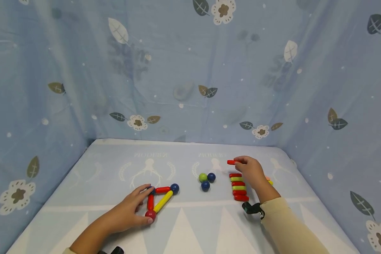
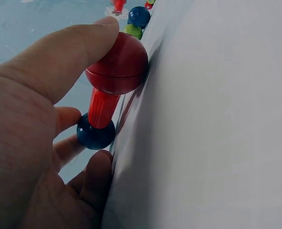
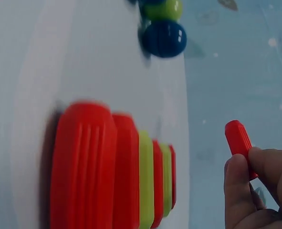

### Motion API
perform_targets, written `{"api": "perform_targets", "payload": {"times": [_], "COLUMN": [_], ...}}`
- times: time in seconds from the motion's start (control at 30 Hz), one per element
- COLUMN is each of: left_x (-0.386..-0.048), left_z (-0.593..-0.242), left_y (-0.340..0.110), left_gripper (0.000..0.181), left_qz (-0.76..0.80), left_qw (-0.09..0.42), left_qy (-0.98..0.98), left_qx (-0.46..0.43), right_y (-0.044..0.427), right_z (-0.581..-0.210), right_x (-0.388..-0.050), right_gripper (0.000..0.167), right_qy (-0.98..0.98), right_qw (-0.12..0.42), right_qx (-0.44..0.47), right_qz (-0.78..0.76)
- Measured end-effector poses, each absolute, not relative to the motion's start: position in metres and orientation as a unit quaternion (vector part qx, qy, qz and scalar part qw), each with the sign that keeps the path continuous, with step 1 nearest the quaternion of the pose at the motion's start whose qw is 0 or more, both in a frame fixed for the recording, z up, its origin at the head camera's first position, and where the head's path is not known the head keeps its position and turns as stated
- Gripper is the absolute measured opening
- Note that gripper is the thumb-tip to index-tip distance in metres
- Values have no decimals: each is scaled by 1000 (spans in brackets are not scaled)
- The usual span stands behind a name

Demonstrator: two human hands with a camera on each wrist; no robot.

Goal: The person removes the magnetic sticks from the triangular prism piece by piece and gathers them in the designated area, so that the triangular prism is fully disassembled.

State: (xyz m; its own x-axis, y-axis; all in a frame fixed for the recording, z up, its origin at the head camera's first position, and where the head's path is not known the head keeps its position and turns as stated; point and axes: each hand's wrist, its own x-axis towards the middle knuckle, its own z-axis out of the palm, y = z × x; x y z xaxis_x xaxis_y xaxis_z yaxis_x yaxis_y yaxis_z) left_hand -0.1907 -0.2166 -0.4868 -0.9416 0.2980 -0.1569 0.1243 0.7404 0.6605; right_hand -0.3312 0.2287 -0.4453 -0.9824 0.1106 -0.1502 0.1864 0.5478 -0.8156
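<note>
On the left of the table, in the head view, lies a triangle of magnetic building pieces: two red rods (image 1: 163,190), a longer yellow rod (image 1: 163,201), two blue balls (image 1: 174,188) and a red ball (image 1: 150,214). My left hand (image 1: 129,210) holds it by two corners, thumb on the red ball and fingers at a blue ball (image 2: 96,132). My right hand (image 1: 251,170) pinches a short red rod (image 3: 238,138) between thumb and finger, raised above the far end of a row of red and green rods (image 1: 239,188).
Between the hands sit a green ball (image 1: 203,177) and two loose blue balls (image 1: 205,186). Behind the right wrist show a yellow piece (image 1: 271,182) and a pinkish one, mostly hidden. A blue patterned curtain (image 1: 184,70) encloses the table (image 1: 184,233) at the back and sides.
</note>
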Motion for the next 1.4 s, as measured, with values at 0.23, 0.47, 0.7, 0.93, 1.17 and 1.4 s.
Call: {"api": "perform_targets", "payload": {"times": [0.23, 0.47, 0.7, 0.93, 1.17, 1.4], "left_x": [-191, -192, -190, -189, -190, -193], "left_z": [-489, -488, -488, -491, -491, -490], "left_y": [-217, -216, -215, -216, -216, -215], "left_gripper": [104, 104, 104, 105, 105, 104], "left_qz": [344, 342, 345, 345, 346, 346], "left_qw": [127, 126, 129, 130, 130, 129], "left_qy": [923, 925, 924, 924, 924, 924], "left_qx": [115, 108, 108, 102, 94, 101], "right_y": [244, 247, 248, 249, 249, 246], "right_z": [-458, -466, -476, -483, -483, -483], "right_x": [-346, -354, -352, -350, -351, -351], "right_gripper": [33, 32, 31, 28, 27, 29], "right_qy": [851, 844, 854, 867, 873, 882], "right_qw": [62, 67, 68, 72, 84, 95], "right_qx": [117, 146, 152, 140, 131, 126], "right_qz": [-509, -513, -492, -473, -462, -444]}}
